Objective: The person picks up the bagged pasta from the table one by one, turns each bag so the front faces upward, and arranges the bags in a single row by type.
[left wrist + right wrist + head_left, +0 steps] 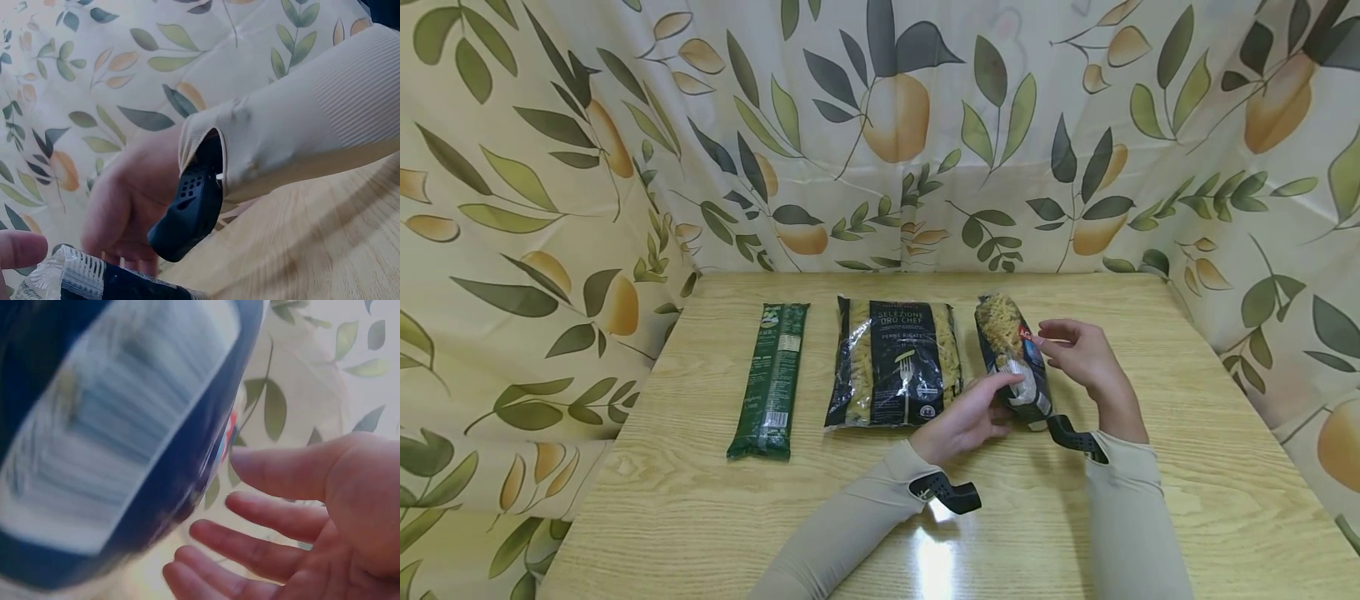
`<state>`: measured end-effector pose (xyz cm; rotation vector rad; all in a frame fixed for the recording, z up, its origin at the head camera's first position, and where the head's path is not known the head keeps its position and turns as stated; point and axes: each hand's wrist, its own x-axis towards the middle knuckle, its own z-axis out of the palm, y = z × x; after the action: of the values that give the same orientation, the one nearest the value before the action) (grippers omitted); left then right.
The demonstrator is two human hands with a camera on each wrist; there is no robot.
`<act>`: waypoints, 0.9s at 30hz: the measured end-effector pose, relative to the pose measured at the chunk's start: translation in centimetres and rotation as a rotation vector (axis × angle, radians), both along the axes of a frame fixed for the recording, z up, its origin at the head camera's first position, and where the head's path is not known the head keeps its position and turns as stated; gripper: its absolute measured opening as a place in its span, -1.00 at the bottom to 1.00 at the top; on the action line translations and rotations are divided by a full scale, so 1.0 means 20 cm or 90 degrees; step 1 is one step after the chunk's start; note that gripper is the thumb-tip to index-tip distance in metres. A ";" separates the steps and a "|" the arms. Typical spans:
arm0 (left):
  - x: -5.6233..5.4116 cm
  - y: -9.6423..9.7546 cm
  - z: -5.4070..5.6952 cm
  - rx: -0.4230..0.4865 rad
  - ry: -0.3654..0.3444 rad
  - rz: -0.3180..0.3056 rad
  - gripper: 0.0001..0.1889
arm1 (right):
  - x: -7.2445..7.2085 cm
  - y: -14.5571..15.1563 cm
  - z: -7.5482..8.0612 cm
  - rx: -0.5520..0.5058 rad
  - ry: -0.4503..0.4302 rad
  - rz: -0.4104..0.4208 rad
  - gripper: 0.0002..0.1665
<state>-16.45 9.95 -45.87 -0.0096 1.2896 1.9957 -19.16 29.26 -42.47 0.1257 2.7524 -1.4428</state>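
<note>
A slim bag of short pasta (pixel 1000 329), dark blue with a clear window, stands tilted at the right of the row in the head view. My left hand (pixel 966 421) holds its near end, thumb laid across the crinkled plastic and fingers low at its side. In the left wrist view, only the left thumb (pixel 22 250) shows beside the bag (pixel 106 281). My right hand (pixel 1086 358) is at the bag's right side, thumb tip by the red label. The right wrist view shows the right hand's fingers (pixel 256 550) spread and relaxed beside the bag (pixel 125 437).
A wide black bag of penne (pixel 887 362) lies left of the hands, its right lower corner close to the left wrist. Farther left lies a long green pasta packet (pixel 771 379). Leaf-printed cloth (pixel 895 208) closes off the back and sides of the wooden table (pixel 662 500).
</note>
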 end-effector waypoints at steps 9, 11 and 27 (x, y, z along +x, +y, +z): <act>0.00 0.00 -0.01 -0.010 0.007 0.003 -0.77 | -0.02 0.08 -0.07 -0.027 -0.123 0.012 -0.17; 0.00 0.00 -0.01 -0.011 0.006 0.006 -0.76 | -0.03 0.09 -0.08 -0.042 -0.142 0.011 -0.13; -0.01 0.00 -0.01 -0.010 -0.003 0.019 -0.69 | -0.06 0.10 -0.14 -0.191 -0.202 0.019 -0.08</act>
<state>-16.57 9.93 -46.16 -0.0419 1.3085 2.0095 -20.30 31.30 -45.32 0.2767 2.2563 -1.6446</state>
